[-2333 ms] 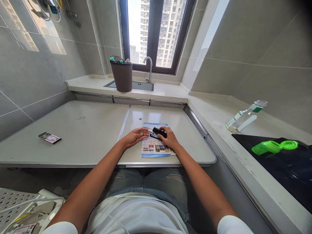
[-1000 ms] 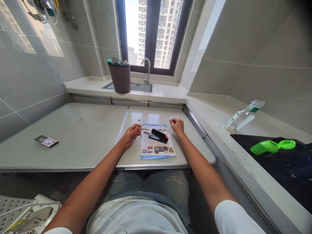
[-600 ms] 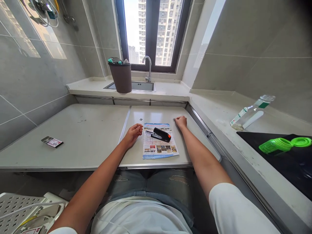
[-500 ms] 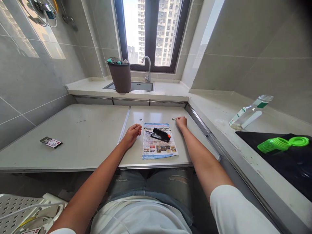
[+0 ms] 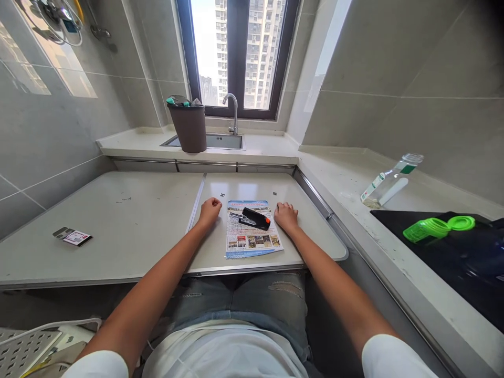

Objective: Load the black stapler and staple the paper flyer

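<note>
A black stapler (image 5: 255,218) with an orange-red end lies on a small stack of printed leaflets (image 5: 246,254). To the left of the leaflets, my left hand (image 5: 210,210) is raised over the table, its fingers curled together; anything inside them is hidden. My right hand (image 5: 286,216) rests by the leaflets' right edge with bent fingers slightly apart, and nothing shows in it. Beyond my left hand lie small dark strips (image 5: 222,195), perhaps staples. Another small grey piece (image 5: 274,193) lies past my right hand.
A small packet (image 5: 74,237) lies on the left of the white table (image 5: 149,210). Ahead, a brown bin (image 5: 188,128) stands by the sink (image 5: 224,140) and tap (image 5: 235,113). On the right counter are a clear bottle (image 5: 388,181) and a green bottle (image 5: 427,230) with its cap open.
My right hand has drawn back from the small grey piece toward the leaflets' right edge, its fingers loosening. My left hand stays curled left of the leaflets. The view has shifted slightly.
</note>
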Motion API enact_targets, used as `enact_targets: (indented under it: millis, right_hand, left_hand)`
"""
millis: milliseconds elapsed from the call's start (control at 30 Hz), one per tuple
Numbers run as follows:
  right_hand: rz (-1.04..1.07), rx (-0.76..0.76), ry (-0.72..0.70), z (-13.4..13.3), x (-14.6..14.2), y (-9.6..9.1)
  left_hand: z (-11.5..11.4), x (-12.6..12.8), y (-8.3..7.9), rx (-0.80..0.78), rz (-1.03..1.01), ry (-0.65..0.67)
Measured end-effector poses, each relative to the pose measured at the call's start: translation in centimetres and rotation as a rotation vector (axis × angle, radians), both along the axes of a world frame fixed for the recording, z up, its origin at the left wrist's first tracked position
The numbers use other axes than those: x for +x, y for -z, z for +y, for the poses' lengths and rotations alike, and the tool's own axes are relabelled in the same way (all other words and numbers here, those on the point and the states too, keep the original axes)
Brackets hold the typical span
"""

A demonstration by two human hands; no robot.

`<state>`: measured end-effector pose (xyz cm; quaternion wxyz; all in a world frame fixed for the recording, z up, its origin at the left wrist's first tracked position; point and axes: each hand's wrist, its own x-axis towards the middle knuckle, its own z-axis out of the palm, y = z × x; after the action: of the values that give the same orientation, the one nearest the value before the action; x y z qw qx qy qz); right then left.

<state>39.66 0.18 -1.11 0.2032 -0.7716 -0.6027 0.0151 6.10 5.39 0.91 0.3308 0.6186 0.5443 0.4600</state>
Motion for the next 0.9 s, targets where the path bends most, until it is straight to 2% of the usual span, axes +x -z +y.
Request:
enact_targets:
  millis: [167, 333, 433, 600, 667, 767, 900]
  right_hand:
    - [-0.028, 0.008, -0.053, -0.4, -0.6, -0.3]
    - [-0.02, 0.025, -0.081, -0.7, -0.5, -0.4]
    - [0.008, 0.049, -0.092, -0.8, -0.6, -0.5]
    - [0.118, 0.144, -0.165, -1.1, -0.5, -1.5]
    - [0.253, 0.249, -0.259, -1.3, -0.7, -2.0]
    - [0.461, 0.368, -0.492, -1.8, -1.6, -2.7]
    - [0.469, 0.354, -0.692, -2.6, -3.3, -2.7]
  left_hand:
    - [4.0, 1.1, -0.9, 0.098, 0.152, 0.077]
    - [4.6, 0.8, -0.5, 0.085, 0.264, 0.165]
    - [3.4, -0.2, -0.4, 0.083, 0.313, 0.155]
    - [-0.5, -0.8, -0.4, 0.11, 0.322, 0.094]
    - [-2.1, -0.2, -0.3, 0.13, 0.278, 0.082]
    - [-3.6, 1.1, -0.1, 0.232, 0.186, 0.141]
    - [-4.3, 2.0, 0.3, 0.328, 0.271, 0.175]
